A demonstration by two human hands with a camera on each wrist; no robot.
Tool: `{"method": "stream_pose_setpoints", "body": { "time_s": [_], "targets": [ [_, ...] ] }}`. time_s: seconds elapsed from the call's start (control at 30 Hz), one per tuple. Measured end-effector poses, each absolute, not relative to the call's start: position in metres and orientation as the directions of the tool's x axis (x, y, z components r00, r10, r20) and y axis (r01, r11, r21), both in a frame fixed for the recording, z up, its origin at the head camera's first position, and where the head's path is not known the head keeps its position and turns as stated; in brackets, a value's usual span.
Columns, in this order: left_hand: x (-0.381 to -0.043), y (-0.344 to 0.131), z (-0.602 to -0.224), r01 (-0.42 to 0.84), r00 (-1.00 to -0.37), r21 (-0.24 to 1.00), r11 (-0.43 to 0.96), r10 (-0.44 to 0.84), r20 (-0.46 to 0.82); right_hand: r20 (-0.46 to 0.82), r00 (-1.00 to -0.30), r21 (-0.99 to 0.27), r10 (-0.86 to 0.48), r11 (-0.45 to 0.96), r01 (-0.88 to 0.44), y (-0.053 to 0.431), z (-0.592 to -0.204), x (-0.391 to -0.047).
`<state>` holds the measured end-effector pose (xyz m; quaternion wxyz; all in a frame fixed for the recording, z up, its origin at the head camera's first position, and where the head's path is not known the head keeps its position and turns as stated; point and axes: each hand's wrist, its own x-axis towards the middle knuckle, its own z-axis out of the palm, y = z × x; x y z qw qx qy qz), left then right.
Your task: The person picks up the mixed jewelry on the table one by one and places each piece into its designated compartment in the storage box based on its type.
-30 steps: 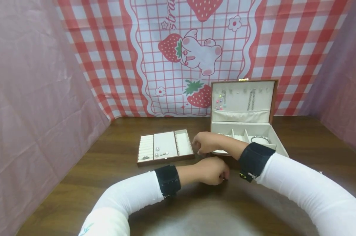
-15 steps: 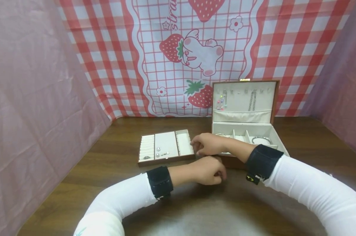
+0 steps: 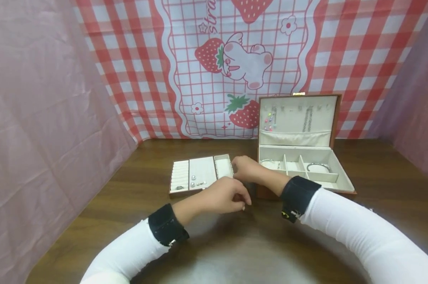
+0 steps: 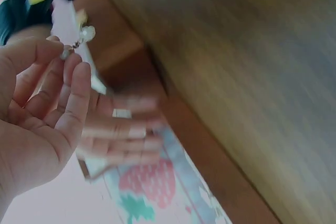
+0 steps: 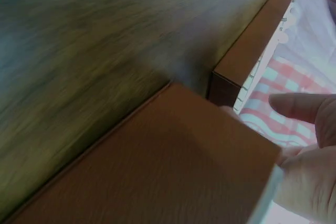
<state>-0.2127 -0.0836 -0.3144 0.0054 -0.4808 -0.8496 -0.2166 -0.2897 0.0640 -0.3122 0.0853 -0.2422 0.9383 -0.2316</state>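
Observation:
In the head view my left hand is in front of the tray's right end, pinching a small earring between thumb and fingertips. The left wrist view shows that earring with a pale, translucent bead dangling past the fingertips. My right hand is between the shallow tray and the jewelry box. Its fingertips are right at the tray's right end. In the right wrist view the thumb is extended, and the other fingers are partly hidden behind the brown box side.
Pearl earrings and a ring lie in the tray. The box lid stands raised, with chains and a colorful beaded strand hanging inside. A silver bracelet lies in a compartment. Checked cloth hangs behind the wooden table.
My left hand has moved left from in front of the jewelry box to the tray's front right, carrying the earring. My right hand stays between tray and box, shifted only slightly.

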Motion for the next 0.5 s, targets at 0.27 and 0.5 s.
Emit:
{"method": "stream_pose_setpoints", "body": {
  "time_s": [0.27,0.5],
  "targets": [
    [-0.225,-0.127,-0.303,0.674,-0.694,0.558,0.484,0.673,0.254,-0.156,-0.917,-0.463,-0.367,0.847,-0.26,0.048,-0.321,-0.3],
    [-0.244,-0.158,-0.302,0.534,-0.797,0.657,0.532,0.576,0.182,-0.131,-0.93,-0.367,-0.344,0.888,-0.277,0.037,-0.328,-0.303]
  ]
}}
